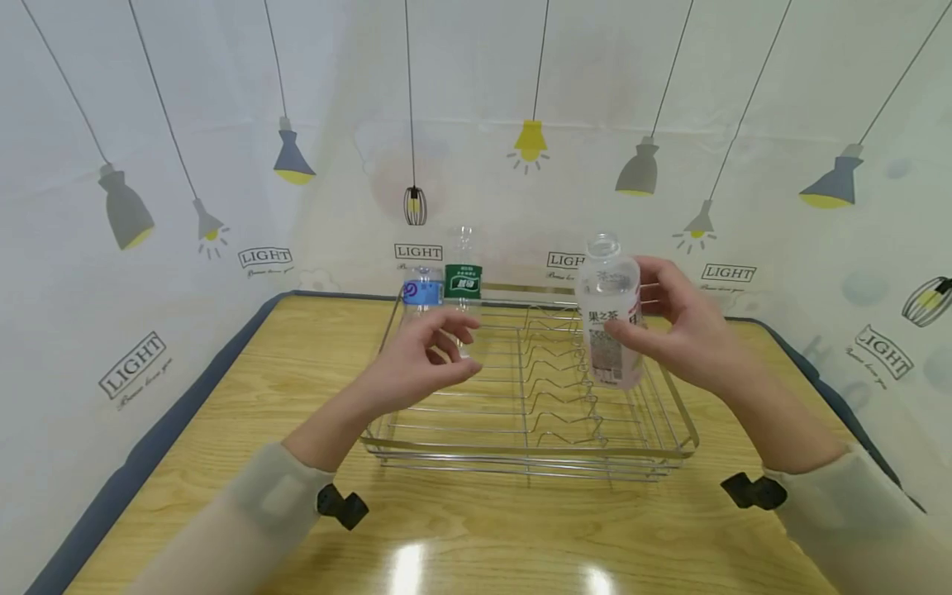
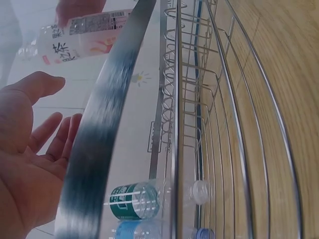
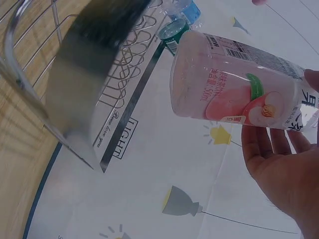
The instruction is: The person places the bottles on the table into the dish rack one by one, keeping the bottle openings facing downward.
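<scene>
In the head view, my right hand (image 1: 680, 330) grips a clear plastic drink bottle (image 1: 613, 347) above the right part of the wire rack (image 1: 531, 451). The bottle is upright, with its open neck at the top. Its label, with pink peaches, faces the right wrist camera. My left hand (image 1: 424, 359) hangs over the left side of the rack with loosely bent fingers and nothing in them. Behind it, a green-labelled bottle (image 1: 464, 283) and a blue-labelled bottle (image 1: 422, 292) stand in the rack; the left wrist view shows them neck down.
The rack rests on a wooden table (image 1: 245, 388), its right half fitted with a row of wavy wire dividers (image 1: 554, 388). A white curtain (image 1: 476, 99) printed with lamps hangs close behind and at both sides. The rack's front rail passes near both wrists.
</scene>
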Available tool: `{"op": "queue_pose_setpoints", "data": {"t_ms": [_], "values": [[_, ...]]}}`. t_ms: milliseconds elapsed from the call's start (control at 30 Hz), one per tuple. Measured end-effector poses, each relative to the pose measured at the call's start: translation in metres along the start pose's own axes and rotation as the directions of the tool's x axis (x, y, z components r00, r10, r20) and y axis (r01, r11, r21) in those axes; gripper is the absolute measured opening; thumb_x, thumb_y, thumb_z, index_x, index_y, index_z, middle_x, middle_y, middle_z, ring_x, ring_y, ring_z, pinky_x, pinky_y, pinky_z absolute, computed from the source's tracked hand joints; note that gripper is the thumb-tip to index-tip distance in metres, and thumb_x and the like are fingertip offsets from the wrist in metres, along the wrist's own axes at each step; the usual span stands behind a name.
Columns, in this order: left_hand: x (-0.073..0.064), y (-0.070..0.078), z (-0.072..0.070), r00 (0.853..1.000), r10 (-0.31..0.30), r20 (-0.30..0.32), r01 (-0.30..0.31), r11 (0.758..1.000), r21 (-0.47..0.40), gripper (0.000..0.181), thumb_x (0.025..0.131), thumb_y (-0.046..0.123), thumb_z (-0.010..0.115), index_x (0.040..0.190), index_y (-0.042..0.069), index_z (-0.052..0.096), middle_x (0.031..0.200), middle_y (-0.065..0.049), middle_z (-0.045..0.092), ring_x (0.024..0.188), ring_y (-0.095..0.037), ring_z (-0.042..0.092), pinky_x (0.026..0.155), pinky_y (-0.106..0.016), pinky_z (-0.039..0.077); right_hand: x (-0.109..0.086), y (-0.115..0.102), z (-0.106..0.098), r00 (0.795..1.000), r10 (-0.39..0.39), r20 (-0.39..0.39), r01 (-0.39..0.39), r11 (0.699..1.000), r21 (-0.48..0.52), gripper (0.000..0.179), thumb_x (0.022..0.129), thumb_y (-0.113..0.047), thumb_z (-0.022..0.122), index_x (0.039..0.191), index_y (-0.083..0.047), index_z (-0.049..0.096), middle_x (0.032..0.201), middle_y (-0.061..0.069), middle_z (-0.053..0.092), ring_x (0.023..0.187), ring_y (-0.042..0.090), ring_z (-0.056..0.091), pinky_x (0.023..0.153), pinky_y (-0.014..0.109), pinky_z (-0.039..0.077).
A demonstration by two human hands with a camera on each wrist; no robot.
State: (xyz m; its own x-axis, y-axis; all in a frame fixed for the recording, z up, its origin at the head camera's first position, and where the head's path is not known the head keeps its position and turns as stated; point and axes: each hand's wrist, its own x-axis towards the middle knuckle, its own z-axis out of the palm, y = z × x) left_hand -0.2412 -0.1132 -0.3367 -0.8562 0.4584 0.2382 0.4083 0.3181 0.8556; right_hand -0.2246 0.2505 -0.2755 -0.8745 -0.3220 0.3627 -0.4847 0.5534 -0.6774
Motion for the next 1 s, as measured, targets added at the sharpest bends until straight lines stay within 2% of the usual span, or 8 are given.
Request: {"op": "queue_pose_setpoints", "data": {"t_ms": [200, 400, 633, 800, 1000], "values": [[0.01, 0.007, 0.009, 1.0, 0.003, 0.029, -0.003, 1.0, -0.002, 0.056, 0.099, 0.022, 0.083, 0.15, 0.016, 0.06, 0.133, -0.009, 0.066, 0.11, -0.022, 0.069, 0.094, -0.038, 0.061, 0.004, -0.008, 0.014, 0.997, -0.056, 0.061, 0.054, 0.998, 0.033, 0.073, 0.098, -0.005, 0.08, 0.159, -0.006, 0.039, 0.14, 0.015, 0.06, 0.121, 0.025, 0.06, 0.102, 0.015, 0.048], [0.017, 0.011, 0.015, 0.999, 0.003, 0.048, -0.002, 1.0, -0.008, 0.059, 0.098, 0.024, 0.084, 0.151, 0.015, 0.059, 0.134, -0.008, 0.066, 0.113, -0.022, 0.07, 0.095, -0.038, 0.061, 0.005, -0.013, 0.023, 0.99, -0.069, 0.126, 0.065, 0.997, 0.038, 0.068, 0.097, -0.006, 0.083, 0.152, -0.006, 0.044, 0.144, 0.011, 0.06, 0.128, 0.03, 0.063, 0.104, 0.019, 0.049], [0.022, 0.016, 0.018, 0.998, -0.01, 0.064, 0.014, 0.998, -0.068, 0.06, 0.098, 0.023, 0.085, 0.15, 0.017, 0.056, 0.14, -0.009, 0.064, 0.115, -0.024, 0.071, 0.096, -0.039, 0.063, 0.006, -0.014, 0.033, 0.977, -0.115, 0.179, 0.114, 0.993, 0.013, 0.065, 0.095, -0.009, 0.085, 0.152, -0.011, 0.052, 0.143, 0.007, 0.062, 0.124, 0.027, 0.065, 0.106, 0.04, 0.053], [0.024, 0.02, 0.02, 0.995, -0.012, 0.097, 0.023, 0.993, -0.116, 0.063, 0.097, 0.021, 0.086, 0.151, 0.02, 0.054, 0.143, -0.007, 0.063, 0.116, -0.026, 0.073, 0.091, -0.039, 0.065, 0.006, -0.012, 0.038, 0.971, -0.122, 0.203, 0.126, 0.992, -0.007, 0.064, 0.095, -0.012, 0.086, 0.152, -0.016, 0.058, 0.149, 0.006, 0.058, 0.124, 0.027, 0.065, 0.104, 0.049, 0.052], [0.023, 0.024, 0.022, 0.991, -0.015, 0.134, 0.035, 0.988, -0.149, 0.066, 0.095, 0.017, 0.087, 0.153, 0.023, 0.055, 0.135, -0.011, 0.066, 0.106, -0.032, 0.076, 0.084, -0.043, 0.066, 0.007, -0.011, 0.041, 0.964, -0.145, 0.221, 0.148, 0.989, 0.006, 0.06, 0.094, -0.012, 0.087, 0.149, -0.014, 0.061, 0.139, 0.008, 0.063, 0.116, 0.027, 0.065, 0.093, 0.037, 0.058]]}}
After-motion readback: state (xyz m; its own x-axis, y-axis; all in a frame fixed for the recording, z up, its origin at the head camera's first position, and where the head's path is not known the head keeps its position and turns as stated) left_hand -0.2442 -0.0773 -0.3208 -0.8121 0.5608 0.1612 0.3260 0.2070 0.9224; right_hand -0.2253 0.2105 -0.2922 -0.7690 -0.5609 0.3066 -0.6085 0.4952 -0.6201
